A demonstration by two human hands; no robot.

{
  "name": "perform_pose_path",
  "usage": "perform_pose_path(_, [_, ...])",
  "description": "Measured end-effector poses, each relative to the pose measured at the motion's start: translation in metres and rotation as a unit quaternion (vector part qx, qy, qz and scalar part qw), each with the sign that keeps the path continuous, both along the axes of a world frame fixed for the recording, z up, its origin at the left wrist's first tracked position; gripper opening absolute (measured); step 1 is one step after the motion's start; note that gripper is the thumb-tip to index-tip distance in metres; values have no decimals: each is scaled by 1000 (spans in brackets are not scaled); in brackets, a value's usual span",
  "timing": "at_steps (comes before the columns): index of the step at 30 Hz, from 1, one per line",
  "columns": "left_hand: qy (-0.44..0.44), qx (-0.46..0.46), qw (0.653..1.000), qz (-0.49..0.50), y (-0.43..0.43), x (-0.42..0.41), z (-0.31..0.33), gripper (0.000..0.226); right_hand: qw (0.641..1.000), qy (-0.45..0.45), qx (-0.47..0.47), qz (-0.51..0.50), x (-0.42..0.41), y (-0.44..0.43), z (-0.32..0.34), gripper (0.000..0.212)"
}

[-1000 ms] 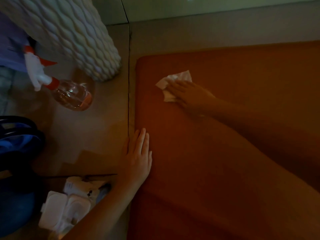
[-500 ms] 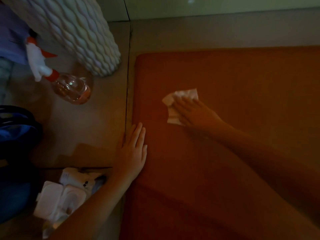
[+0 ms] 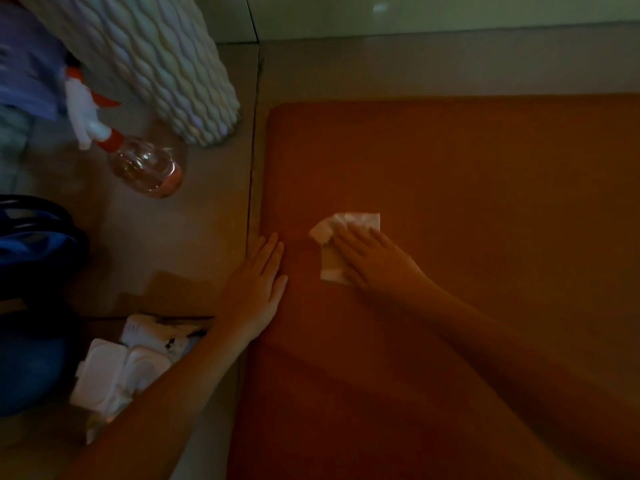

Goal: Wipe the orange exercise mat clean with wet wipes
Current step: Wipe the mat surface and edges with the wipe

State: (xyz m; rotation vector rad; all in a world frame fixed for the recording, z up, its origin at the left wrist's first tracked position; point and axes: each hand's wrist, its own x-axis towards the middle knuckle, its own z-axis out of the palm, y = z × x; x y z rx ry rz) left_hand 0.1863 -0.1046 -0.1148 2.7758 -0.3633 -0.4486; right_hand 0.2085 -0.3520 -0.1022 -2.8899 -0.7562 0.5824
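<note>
Writing: the pack (image 3: 114, 372) shows small dark marks on its white wrapper, too dim and blurred to read; the bottle (image 3: 145, 168) shows no legible print.
Mat (image 3: 467, 174): orange, flat on the floor, with a rounded corner at upper left; it fills the right and lower part of the view.
Wipe (image 3: 341, 223): white and crumpled, on the mat's left part near its edge; it sticks out past the fingertips and to the left of the right hand.
Right hand (image 3: 377, 258): palm down on the wipe, its fingers (image 3: 353, 242) straight and slightly spread, pressing the wipe to the mat.
Left hand (image 3: 254, 289): flat and palm down on the mat's left edge, just beside the wipe but apart from it; its fingers (image 3: 270, 251) are straight and close together, holding nothing.
Floor (image 3: 194, 237): glossy beige tile, with a dark grout seam running along the mat's left side.
Bottle: clear, with pinkish liquid, a white trigger and a red collar; it stands on the tile left of the mat.
Vase (image 3: 166, 64): white and ribbed, just beside the bottle at upper left.
Pack: white with a plastic flip lid, on the floor at lower left, partly behind the left forearm.
Bag (image 3: 31, 258): dark blue with black straps, at the left edge.
Room: dim, with a pale wall (image 3: 415, 12) along the top that carries one spot of reflected light.
</note>
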Motion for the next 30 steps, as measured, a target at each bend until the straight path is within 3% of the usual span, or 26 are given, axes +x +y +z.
perform_pose_path(3, [14,13,1000,1,2,0,2,72,996,19,53,-75,-14,29,3,60])
perform_pose_path(7, [10,16,1000,-1,-1,-3,9,76,984,95,142,51,-85,19,8,64])
perform_pose_path(9, [12,26,1000,11,-4,-7,11,68,985,121,108,63,-87,-3,13,67])
perform_pose_path(10, [9,33,999,18,-7,-11,13,62,991,94,86,51,-78,-12,12,67])
perform_pose_path(14, [18,37,998,44,-15,-28,17,56,997,40,-11,-59,-38,-6,11,62])
perform_pose_path(16, [25,40,998,49,-15,-34,20,57,995,65,37,-69,-46,11,13,58])
perform_pose_path(21, [37,47,997,43,-14,-41,26,59,975,145,161,49,-112,-6,28,54])
perform_pose_path(26, [47,26,997,59,-15,-62,33,57,988,148,37,-39,-94,-47,34,53])
perform_pose_path(30, [48,4,997,68,-14,-73,37,55,981,155,95,-65,-105,-5,36,53])
